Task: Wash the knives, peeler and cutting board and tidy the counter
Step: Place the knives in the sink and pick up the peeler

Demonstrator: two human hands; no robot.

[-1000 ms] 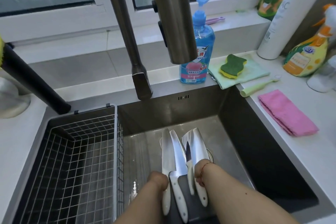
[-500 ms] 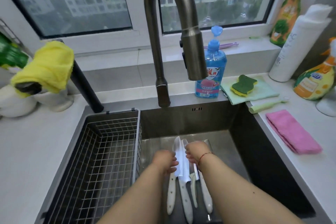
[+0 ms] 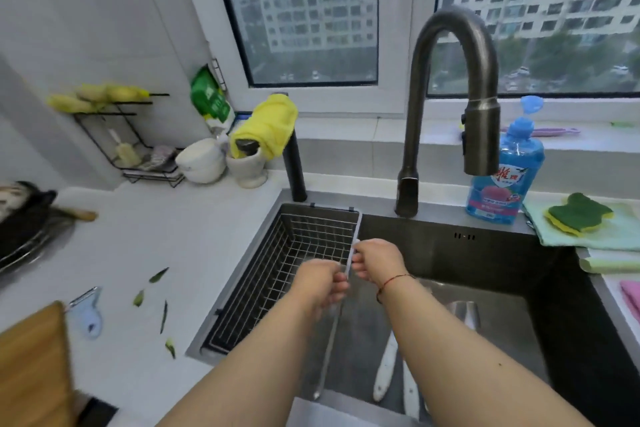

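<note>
Overhead, both hands meet above a dark steel sink [image 3: 502, 253] set in a white counter [image 3: 166, 246] under a window. Left hand [image 3: 320, 282] and right hand [image 3: 377, 258] curl loosely at the wire basket [image 3: 298, 253] rim; whether they grip it is unclear. Knives [image 3: 386, 369] lie in the basin. Peeler [image 3: 86, 312] and wooden cutting board [image 3: 31, 364] sit on the counter, left.

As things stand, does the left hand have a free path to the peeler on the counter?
Probably yes: the left hand is beside the wire basket, and only bare counter and vegetable scraps lie between it and the peeler.
</note>
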